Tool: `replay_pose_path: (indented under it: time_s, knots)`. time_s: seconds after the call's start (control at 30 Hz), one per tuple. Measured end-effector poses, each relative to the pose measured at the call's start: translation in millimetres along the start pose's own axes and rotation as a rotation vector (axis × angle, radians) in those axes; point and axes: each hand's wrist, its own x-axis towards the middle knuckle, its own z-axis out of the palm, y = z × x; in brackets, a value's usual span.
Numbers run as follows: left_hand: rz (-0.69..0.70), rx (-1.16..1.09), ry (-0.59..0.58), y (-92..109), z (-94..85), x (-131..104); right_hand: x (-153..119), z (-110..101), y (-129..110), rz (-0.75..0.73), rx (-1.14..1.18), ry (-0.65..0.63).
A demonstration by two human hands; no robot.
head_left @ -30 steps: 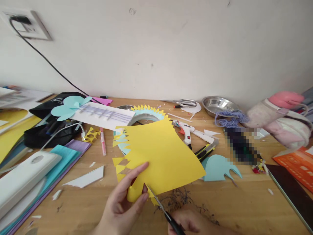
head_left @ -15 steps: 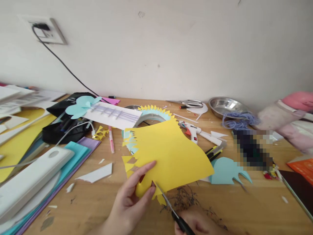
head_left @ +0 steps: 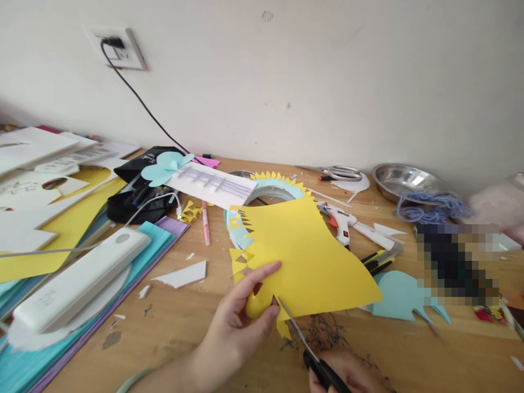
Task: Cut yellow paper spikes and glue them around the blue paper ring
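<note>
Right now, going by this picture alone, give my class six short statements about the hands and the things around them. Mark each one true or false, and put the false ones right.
1. The left hand holds the yellow sheet. True.
2. The right hand holds a glue gun. False: it holds scissors.
3. The yellow sheet's left edge is straight. False: it is cut into jagged points.
4. A plug sits in the wall socket. True.
5. The yarn by the bowl is red. False: it is bluish purple.
6. The pink pen lies left of the yellow sheet in this view. True.
</note>
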Motion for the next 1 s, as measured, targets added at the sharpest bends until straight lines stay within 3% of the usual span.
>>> replay_pose_path:
  time_s: [0.2, 0.63, 0.83, 1.0]
  knots:
    - [-0.03, -0.047, -0.014, 0, 1.0, 0, -2, 3, -1, 0.073, 0.039, 0.039]
    - [-0.035, -0.043, -0.011, -2, 1.2, -1, -3, 3, 12, -0.005, 0.061, 0.043]
    - [0.0, 0.009, -0.012, 5, 0.8, -3, -4, 2, 12, 0.028, 0.064, 0.026]
    - [0.084, 0.063, -0.116, 11, -1.7, -11, -8, 2, 7, 0.062, -0.02, 0.099]
